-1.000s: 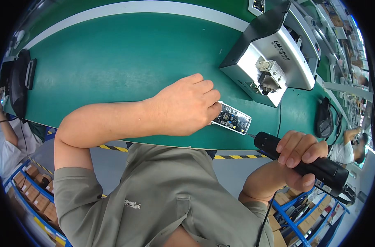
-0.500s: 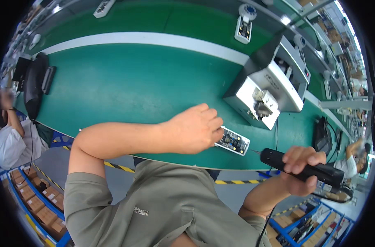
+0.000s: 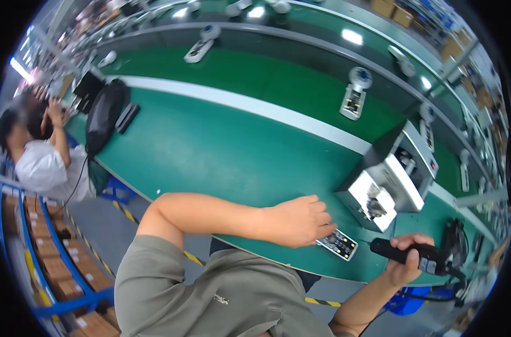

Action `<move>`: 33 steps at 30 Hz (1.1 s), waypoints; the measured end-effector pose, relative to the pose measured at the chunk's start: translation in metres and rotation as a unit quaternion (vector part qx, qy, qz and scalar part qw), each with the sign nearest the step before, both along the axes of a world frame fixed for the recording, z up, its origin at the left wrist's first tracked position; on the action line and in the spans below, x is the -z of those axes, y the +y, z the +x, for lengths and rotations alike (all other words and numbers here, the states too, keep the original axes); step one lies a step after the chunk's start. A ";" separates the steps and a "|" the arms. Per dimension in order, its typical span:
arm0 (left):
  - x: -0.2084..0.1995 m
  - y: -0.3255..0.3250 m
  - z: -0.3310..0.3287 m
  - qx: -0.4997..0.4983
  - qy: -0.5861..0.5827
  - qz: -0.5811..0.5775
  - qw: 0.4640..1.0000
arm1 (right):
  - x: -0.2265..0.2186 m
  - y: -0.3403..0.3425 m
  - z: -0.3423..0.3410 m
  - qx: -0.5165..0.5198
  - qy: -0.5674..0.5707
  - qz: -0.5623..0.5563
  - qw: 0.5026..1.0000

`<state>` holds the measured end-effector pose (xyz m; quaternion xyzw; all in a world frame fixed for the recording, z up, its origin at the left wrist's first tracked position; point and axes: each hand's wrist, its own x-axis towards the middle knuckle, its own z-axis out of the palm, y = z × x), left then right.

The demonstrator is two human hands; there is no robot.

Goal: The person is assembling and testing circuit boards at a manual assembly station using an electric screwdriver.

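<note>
My left hand (image 3: 301, 222) is closed at the left end of a slim white housing with a dark circuit board (image 3: 340, 245) in it, which lies on the green bench. The fingers curl over that end and hide it. My right hand (image 3: 408, 261) grips a black electric screwdriver (image 3: 389, 249). Its thin bit points left, close to the housing's right end, and seems apart from it. Just beyond the housing stands a grey and black box-shaped machine (image 3: 398, 171), probably a screw feeder, with a silver front.
Past a white strip (image 3: 244, 105), a green belt (image 3: 278, 78) carries several white devices, one with a round head (image 3: 356, 92). A black bag-like object (image 3: 106, 115) lies at the bench's left end. A co-worker (image 3: 45, 151) sits at the left. Cartons (image 3: 56, 267) fill a blue rack.
The view has shifted, so everything appears lower and further right. The screwdriver's bit has moved slightly farther from me relative to the housing's right end. My left hand keeps its place on the housing.
</note>
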<state>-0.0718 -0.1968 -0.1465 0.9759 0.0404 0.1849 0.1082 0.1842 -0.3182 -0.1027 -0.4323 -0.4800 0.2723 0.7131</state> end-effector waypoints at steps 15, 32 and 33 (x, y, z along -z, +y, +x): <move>-0.072 0.168 0.053 -0.212 -0.267 -0.323 0.883 | 0.014 0.016 0.026 -0.168 0.137 0.092 0.972; -0.030 0.252 0.242 -0.255 0.015 0.090 0.963 | 0.030 0.008 0.052 -0.245 0.188 0.131 0.942; -0.029 0.254 0.251 -0.255 0.012 0.087 0.963 | 0.030 0.007 0.053 -0.244 0.186 0.128 0.943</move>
